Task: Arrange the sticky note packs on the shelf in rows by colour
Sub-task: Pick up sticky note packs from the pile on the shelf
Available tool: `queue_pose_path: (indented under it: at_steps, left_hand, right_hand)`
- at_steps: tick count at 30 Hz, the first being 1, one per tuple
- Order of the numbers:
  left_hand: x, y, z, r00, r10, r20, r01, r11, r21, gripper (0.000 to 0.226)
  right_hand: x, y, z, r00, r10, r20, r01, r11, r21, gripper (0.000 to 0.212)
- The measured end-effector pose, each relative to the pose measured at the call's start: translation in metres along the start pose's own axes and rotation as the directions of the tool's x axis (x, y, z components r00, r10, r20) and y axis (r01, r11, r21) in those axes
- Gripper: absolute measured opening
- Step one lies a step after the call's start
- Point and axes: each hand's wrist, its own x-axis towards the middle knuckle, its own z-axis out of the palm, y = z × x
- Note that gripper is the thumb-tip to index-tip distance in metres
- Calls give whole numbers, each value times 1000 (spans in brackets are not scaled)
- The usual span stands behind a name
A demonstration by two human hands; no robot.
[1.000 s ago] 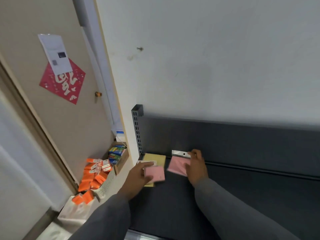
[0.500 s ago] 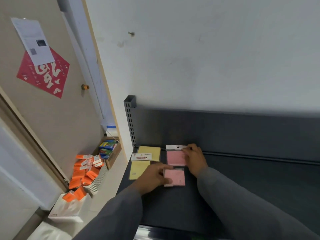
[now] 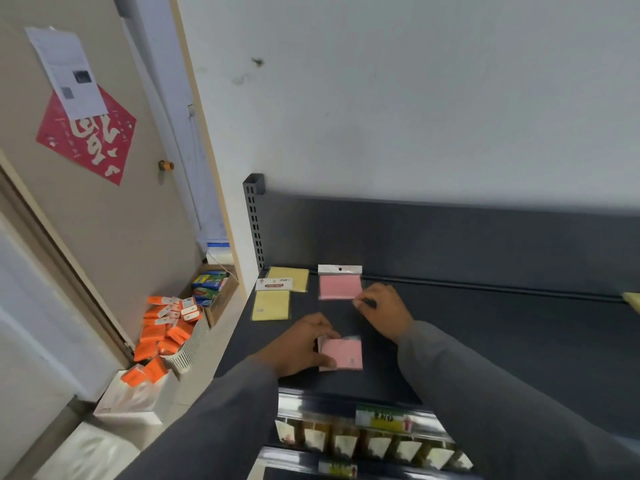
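Note:
Two yellow sticky note packs lie at the dark shelf's (image 3: 519, 341) back left corner, a rear one (image 3: 292, 277) and a front one (image 3: 272, 305) overlapping it. A pink pack (image 3: 339, 285) with a white header lies to their right by the back wall. My right hand (image 3: 384, 311) pinches its lower right corner. A second pink pack (image 3: 344, 353) lies nearer the front edge, and my left hand (image 3: 304, 346) grips its left side with the thumb under its bottom edge.
A yellow corner (image 3: 632, 299) shows at the shelf's far right edge. Below the shelf front hang packaged goods (image 3: 367, 445) under a price rail. On the floor at left stand a basket of orange packs (image 3: 166, 334) and a cardboard box (image 3: 214, 289).
The view dropped and widened. My left hand pulled the second pink pack toward the shelf's front edge. My right hand slid to the rear pink pack's lower right corner.

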Motion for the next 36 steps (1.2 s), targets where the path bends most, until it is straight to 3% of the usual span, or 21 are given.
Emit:
queue_pose_path:
  at_steps: [3,5,7,10,15,18,24,27,29,32,34,35,36]
  left_hand:
    - [-24,8,8,976,-112,-185,97,991,-90,37]
    - [-38,13,13,920,-212,-329,128,957,-260,32]
    - [-47,20,17,888,-260,-379,100,914,-394,34]
    - [-51,32,19,850,-270,-452,80,914,-397,19]
    - [-56,43,16,899,-273,-341,92,882,-462,45]
    - [-59,33,17,898,-291,-329,101,866,-489,32]
    - [-70,15,33,901,-270,-340,213,957,-196,31]
    - [-68,11,38,913,-185,-364,174,983,-63,34]
    - [-67,15,37,915,-165,-368,153,986,-61,32]
    - [-67,33,31,823,-250,-511,83,941,-327,32]
    - [-64,36,28,742,-349,-572,66,887,-457,34]
    - [-61,33,29,740,-365,-565,75,879,-470,39]
    - [-59,29,31,779,-356,-516,93,879,-467,39]
  right_hand:
    - [-35,-28,-11,943,26,331,-126,951,284,17]
    - [-53,-42,-16,886,-16,463,-165,923,349,24]
    - [-67,-53,-17,899,-21,438,-174,900,400,22]
    - [-78,-64,-20,944,37,328,-197,860,471,8]
    - [-99,-60,-30,936,175,304,-318,790,525,8]
    - [-108,-55,-30,922,247,298,-367,801,474,13]
    - [-121,-66,1,939,242,243,-276,954,117,24]
    - [-124,-65,6,935,275,222,-296,953,67,27]
    - [-122,-68,7,934,303,191,-328,937,116,23]
    - [-115,-81,12,888,454,81,-444,795,412,11]
    - [-111,-94,17,813,569,125,-487,545,682,17]
    - [-112,-100,18,796,580,172,-486,444,752,24]
    - [-113,-103,19,797,567,207,-493,414,765,33]
